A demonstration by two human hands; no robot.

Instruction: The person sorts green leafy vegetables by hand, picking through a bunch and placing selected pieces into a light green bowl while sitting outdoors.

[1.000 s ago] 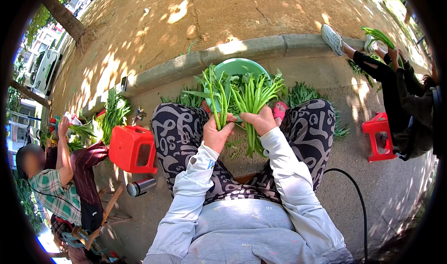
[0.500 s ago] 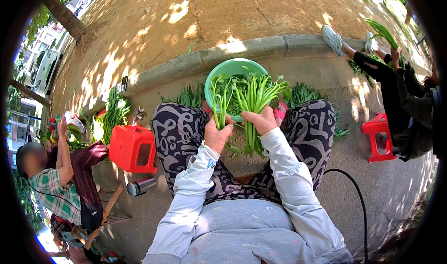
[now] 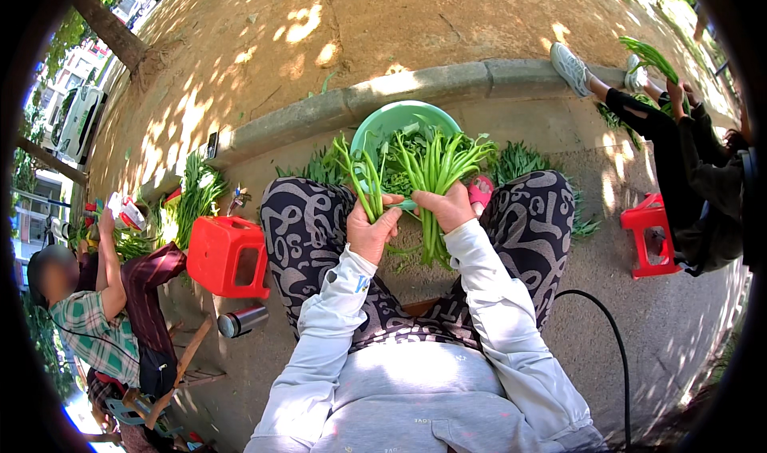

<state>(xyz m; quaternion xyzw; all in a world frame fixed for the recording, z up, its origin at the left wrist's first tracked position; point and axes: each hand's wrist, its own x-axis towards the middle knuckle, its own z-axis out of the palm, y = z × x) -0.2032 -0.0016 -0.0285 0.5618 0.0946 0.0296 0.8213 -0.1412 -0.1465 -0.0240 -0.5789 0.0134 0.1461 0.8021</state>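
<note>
My left hand (image 3: 371, 231) is closed around a small bunch of green stems (image 3: 361, 175), which leans to the left. Close beside it, my right hand (image 3: 447, 207) grips a thicker bunch of long green stems (image 3: 431, 162). Its upper ends fan out to the right and its lower ends hang below my fist. Behind both hands stands a light green basin (image 3: 409, 108) with leafy greens inside. The held stems partly cover the basin's near side.
Cut leafy greens (image 3: 519, 162) lie on the ground on both sides of the basin. A red stool (image 3: 214, 255) and a metal flask (image 3: 241, 322) stand to the left. Another person (image 3: 100, 309) sits there. A second person (image 3: 679, 145) on the right holds greens near another red stool (image 3: 647, 236).
My left hand has shifted slightly left, and its bunch now tilts left, away from the right-hand bunch. My right hand has hardly moved.
</note>
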